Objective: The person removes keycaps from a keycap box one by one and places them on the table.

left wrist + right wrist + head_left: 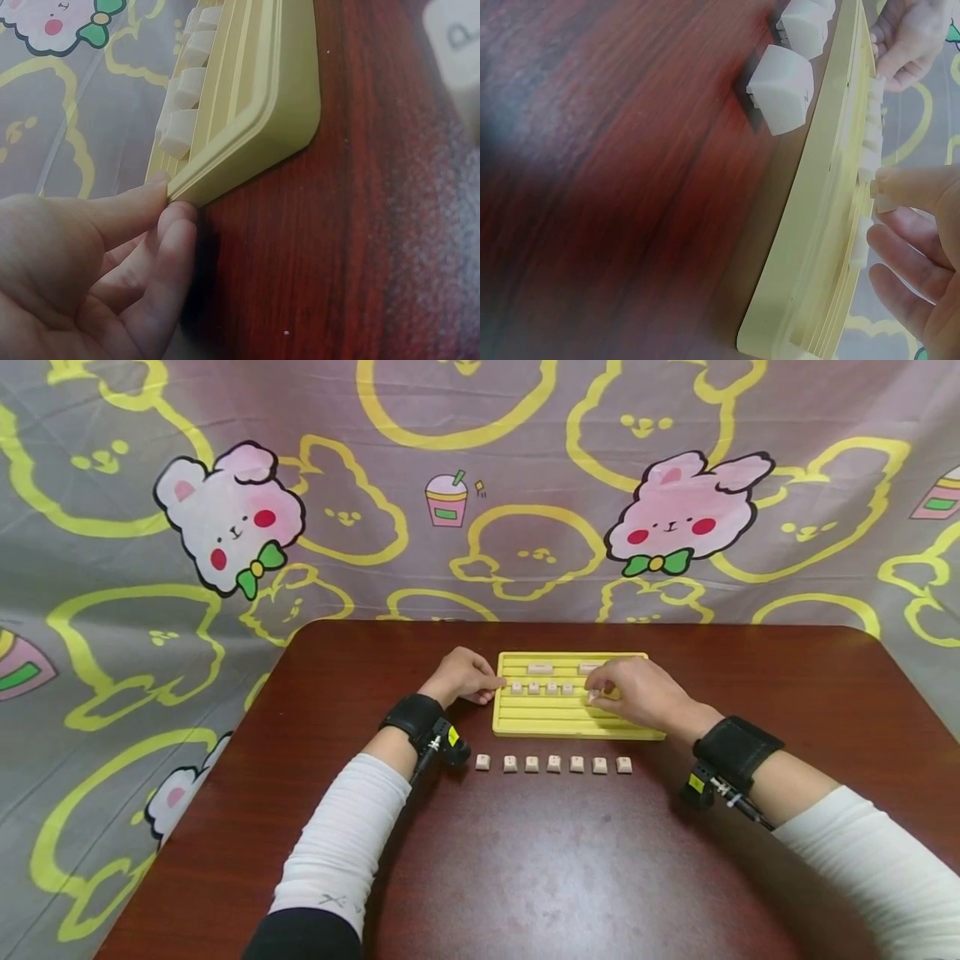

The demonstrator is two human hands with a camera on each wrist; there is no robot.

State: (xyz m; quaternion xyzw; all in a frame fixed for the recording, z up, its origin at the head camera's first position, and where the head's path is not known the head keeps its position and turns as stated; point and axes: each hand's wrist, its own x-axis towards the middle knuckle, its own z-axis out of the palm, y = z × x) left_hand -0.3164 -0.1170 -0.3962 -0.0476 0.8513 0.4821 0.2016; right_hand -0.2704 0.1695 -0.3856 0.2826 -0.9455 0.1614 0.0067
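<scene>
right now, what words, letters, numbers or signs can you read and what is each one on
"P": keycap at the left wrist view's right edge, cut off by the frame
Like an "X": dark mark on the white left sleeve
Unclear, maybe "N" or "Z": nearest keycap in the right wrist view
Too small to read: other keycaps, yellow wrist tags

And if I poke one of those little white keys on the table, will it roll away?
Probably not: a loose keycap has flattish sides and corners, so it would likely slide instead. It's probably light, since the right hand pinches a similar small keycap. It should feel stiff, as its shape looks crisp.
</scene>
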